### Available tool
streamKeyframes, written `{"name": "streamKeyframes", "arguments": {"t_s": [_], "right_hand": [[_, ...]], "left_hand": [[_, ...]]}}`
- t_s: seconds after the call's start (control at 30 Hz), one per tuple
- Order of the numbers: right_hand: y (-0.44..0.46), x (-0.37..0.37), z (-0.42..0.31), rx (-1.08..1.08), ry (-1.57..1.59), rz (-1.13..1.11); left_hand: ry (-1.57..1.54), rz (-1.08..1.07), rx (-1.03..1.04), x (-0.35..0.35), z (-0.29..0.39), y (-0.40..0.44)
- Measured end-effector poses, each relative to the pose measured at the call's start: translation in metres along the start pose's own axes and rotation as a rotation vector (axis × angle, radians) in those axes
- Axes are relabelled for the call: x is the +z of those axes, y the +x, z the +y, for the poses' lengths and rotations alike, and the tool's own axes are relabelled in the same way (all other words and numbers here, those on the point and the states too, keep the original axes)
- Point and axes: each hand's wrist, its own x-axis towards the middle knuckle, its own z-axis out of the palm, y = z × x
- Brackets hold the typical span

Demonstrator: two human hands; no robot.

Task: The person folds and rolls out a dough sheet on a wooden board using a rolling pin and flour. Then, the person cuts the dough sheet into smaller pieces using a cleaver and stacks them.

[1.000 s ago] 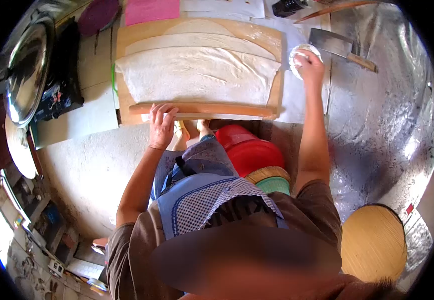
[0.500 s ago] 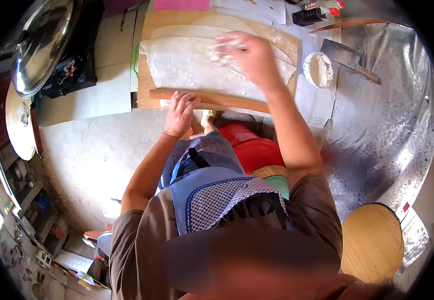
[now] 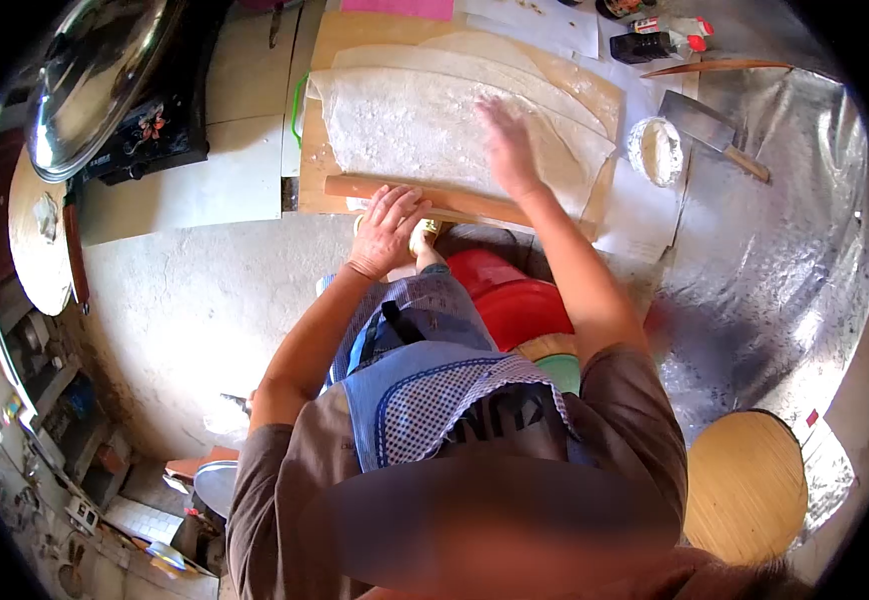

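A large thin sheet of dough [image 3: 405,130], dusted with flour and folded in layers, covers most of a wooden board [image 3: 355,35]. Along the board's near edge lies a wooden rolling pin [image 3: 475,202]. My left hand [image 3: 391,228] rests over the left part of this pin, fingers curled onto it. Over the right side of the dough is my right hand [image 3: 508,150], fingers stretched out and holding nothing visible; whether it touches the sheet I cannot tell. To the right of the board stands a white tub of flour [image 3: 656,152].
A cleaver [image 3: 703,122] lies right of the tub, near dark bottles with red caps [image 3: 655,46]. On the left are a black stove [image 3: 155,140], a shiny lid [image 3: 90,90] and a round board [image 3: 37,235]. A red stool [image 3: 515,310] stands below the board.
My right hand has come down and nearer to me, its fingers straightening from a blurred, bunched shape. My left hand stays on the rolling pin. The whole view has shifted slightly.
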Motion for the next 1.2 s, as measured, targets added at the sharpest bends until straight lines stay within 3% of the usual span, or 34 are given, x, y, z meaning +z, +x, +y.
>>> {"name": "streamKeyframes", "arguments": {"t_s": [0.1, 0.23, 0.3, 0.43, 0.57, 0.7, 0.83, 0.9, 0.97, 1.03, 1.07, 1.13, 1.2], "right_hand": [[0.011, 0.036, -0.03, -0.119, -0.165, -0.023], [0.064, 0.083, -0.07, -0.365, 0.229, -0.02], [0.076, 0.108, -0.104, -0.477, -0.123, -0.218], [0.063, 0.095, -0.079, -0.457, -0.113, -0.234], [0.003, 0.015, -0.005, -0.158, -0.252, -0.313], [-0.061, -0.035, 0.072, 0.001, -0.464, -0.356], [-0.106, -0.07, 0.108, 0.067, -0.388, -0.27], [-0.109, -0.091, 0.12, 0.115, -0.349, -0.061], [-0.108, -0.129, 0.174, 0.358, -0.262, 0.288], [-0.097, -0.159, 0.198, 0.569, -0.422, 0.421], [-0.101, -0.162, 0.224, 0.568, -0.421, 0.425], [-0.115, -0.155, 0.28, 0.675, -0.46, 0.15], [-0.12, -0.146, 0.3, 0.773, -0.379, 0.061]], "left_hand": [[0.001, -0.029, 0.014, 0.001, -0.004, -0.001], [0.072, 0.002, 0.075, 0.012, -0.016, -0.003], [0.091, -0.003, 0.068, 0.013, -0.015, 0.0], [0.121, -0.064, 0.057, 0.009, -0.01, 0.005], [0.139, -0.061, 0.056, 0.009, -0.009, 0.008], [0.124, -0.073, 0.049, 0.01, -0.012, 0.005], [0.146, -0.096, 0.047, 0.003, -0.008, 0.012], [0.155, -0.125, 0.026, 0.002, -0.008, 0.018], [0.157, -0.085, 0.024, 0.005, -0.008, 0.025], [0.166, -0.092, 0.006, 0.003, -0.005, 0.031], [0.156, -0.076, 0.013, 0.001, -0.002, 0.034], [0.144, -0.062, 0.013, 0.002, -0.001, 0.036], [0.141, -0.047, 0.014, 0.003, 0.0, 0.038]]}}
